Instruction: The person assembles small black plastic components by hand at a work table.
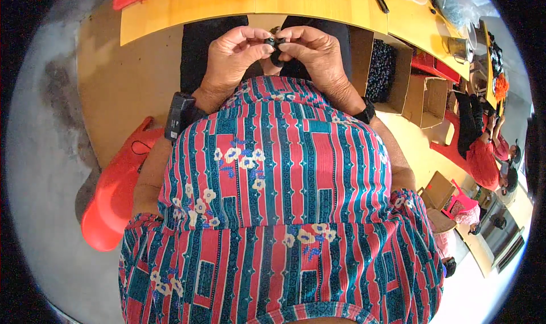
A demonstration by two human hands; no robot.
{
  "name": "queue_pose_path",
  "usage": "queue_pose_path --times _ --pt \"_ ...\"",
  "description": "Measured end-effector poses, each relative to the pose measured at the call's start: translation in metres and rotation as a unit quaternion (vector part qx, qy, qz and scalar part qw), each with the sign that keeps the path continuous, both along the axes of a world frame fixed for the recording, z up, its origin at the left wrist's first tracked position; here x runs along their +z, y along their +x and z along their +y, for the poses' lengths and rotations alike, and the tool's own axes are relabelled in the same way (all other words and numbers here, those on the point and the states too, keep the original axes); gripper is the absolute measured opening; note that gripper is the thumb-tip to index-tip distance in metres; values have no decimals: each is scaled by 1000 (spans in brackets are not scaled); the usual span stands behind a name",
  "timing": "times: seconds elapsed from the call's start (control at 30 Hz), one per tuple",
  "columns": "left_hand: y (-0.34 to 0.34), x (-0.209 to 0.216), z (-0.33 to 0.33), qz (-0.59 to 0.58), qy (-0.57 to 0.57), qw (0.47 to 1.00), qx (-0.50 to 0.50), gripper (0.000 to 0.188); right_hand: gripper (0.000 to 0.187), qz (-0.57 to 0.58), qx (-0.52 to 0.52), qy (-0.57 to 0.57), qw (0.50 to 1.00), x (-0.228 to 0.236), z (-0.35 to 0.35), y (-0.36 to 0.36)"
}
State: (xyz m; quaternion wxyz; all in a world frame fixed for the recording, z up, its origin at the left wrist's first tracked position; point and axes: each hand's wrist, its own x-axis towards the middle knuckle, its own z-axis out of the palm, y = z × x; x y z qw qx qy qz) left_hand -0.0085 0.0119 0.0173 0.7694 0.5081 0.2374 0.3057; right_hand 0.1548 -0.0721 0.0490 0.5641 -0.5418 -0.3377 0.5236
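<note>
We find both hands raised before the chest, just below the yellow table (250, 5) edge. The left hand (230, 59) and right hand (318, 54) are pinched together on one small black part (276, 44) — fingertips of both closed around it. We judge the piece mid-handling; whether it is finished cannot be told. To the right, an open brown cardboard box (380, 68) holds many dark pieces — a second, empty carton (429, 99) stands beside it. No labels legible.
</note>
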Motion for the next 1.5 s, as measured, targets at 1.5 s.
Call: queue_pose_path --times 1.5 --pt "3 -5 1 -23 2 1000 17 23 17 135 -11 -17 991 -9 0 4"
